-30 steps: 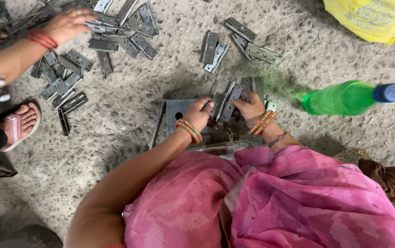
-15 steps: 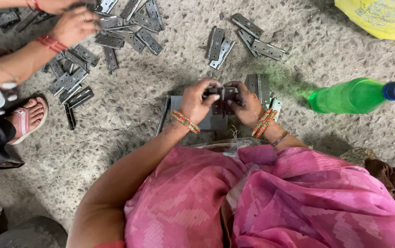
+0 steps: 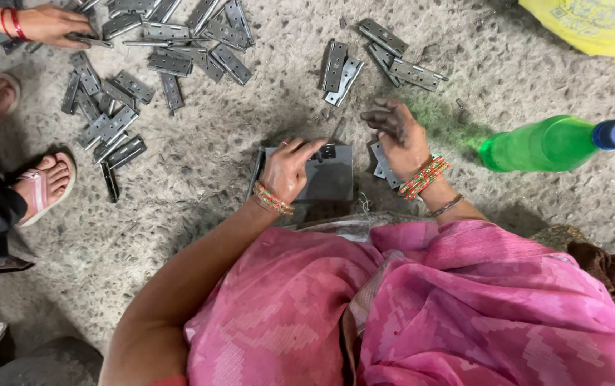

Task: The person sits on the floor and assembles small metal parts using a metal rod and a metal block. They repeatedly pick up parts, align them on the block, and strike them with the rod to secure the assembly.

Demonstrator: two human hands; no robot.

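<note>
One metal block (image 3: 325, 175) under left hand (image 3: 286, 168); right hand (image 3: 402, 136) spread, empty.

One head-worn camera looks straight down from close above. It faces the floor (image 3: 179, 214) past the person's lap.

Pink clothes and bright bangles

Wrapped in soft pink cloth with a lighter zigzag pattern woven in. Bare arms, no sleeves showing. Red, green and gold bangles around the left hand's (image 3: 287, 168) wrist. Same bright bangles by the right hand (image 3: 402, 136) (plus one thin dark band lower down). Dirty grey smudges on fingers.
</note>
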